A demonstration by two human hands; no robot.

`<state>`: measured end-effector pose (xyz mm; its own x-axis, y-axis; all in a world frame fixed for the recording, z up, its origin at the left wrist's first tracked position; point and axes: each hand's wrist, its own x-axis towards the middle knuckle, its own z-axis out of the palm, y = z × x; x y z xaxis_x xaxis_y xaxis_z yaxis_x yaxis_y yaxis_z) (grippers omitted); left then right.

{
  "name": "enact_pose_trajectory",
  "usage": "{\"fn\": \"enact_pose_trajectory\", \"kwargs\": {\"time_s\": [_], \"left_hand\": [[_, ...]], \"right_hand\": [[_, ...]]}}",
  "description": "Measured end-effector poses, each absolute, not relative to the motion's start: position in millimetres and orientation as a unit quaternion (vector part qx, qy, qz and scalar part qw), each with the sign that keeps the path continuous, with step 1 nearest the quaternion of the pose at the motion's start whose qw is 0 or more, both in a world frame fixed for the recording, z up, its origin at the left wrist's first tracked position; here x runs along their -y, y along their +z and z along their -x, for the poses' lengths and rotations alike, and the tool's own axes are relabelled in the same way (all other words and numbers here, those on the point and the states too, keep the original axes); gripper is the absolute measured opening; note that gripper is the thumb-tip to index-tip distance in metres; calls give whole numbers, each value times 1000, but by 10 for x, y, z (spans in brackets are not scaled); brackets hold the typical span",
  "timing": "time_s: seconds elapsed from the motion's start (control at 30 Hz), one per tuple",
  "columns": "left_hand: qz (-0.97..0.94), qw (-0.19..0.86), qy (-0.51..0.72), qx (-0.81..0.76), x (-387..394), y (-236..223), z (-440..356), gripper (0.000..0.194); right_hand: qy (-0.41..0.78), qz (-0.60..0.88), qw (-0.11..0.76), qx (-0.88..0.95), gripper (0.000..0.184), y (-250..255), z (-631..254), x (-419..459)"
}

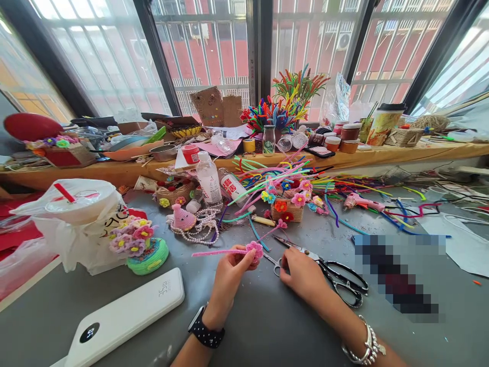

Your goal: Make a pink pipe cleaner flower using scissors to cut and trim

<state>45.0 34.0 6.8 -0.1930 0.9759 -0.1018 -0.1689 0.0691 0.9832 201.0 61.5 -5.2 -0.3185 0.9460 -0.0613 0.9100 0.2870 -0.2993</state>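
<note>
My left hand (pixel 236 266) pinches a pink fuzzy pipe-cleaner flower (pixel 254 252), whose straight pink stem (pixel 214 252) sticks out to the left. To its right, my right hand (pixel 303 270) lies low over the table with fingers bent around the handle end of small silver scissors (pixel 272 261). One handle loop shows beside the fingertips; the rest is hidden by the hand. Large black-handled scissors (pixel 346 279) lie partly beneath that hand, blades pointing up and left. Just behind stands a small woven basket (pixel 287 211) trimmed with pipe-cleaner flowers.
Behind the hands lie bead strings (pixel 202 227), a plastic bottle (pixel 209 178), many loose pipe cleaners (pixel 275 171) and a pink glue gun (pixel 364 202). A white power bank (pixel 132 316), a flower pot ornament (pixel 148 257) and a bagged drink (pixel 82 219) occupy the left.
</note>
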Motion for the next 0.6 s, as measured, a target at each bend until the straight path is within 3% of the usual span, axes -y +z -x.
{"fn": "enact_pose_trajectory", "kwargs": {"time_s": [0.17,0.3,0.4,0.6], "left_hand": [[-397,484,570,-532,-338,59,-446,17],[-400,464,572,-545,-340,56,-449,21],[-408,453,572,-548,-337,55,-444,23],[-416,437,597,-530,-326,57,-430,18]], "right_hand": [[132,592,-52,793,22,79,-2084,-594],[136,586,-73,796,20,117,-2140,-601],[142,586,-32,797,18,73,-2153,-628],[169,579,127,787,14,-49,-2150,-715]]}}
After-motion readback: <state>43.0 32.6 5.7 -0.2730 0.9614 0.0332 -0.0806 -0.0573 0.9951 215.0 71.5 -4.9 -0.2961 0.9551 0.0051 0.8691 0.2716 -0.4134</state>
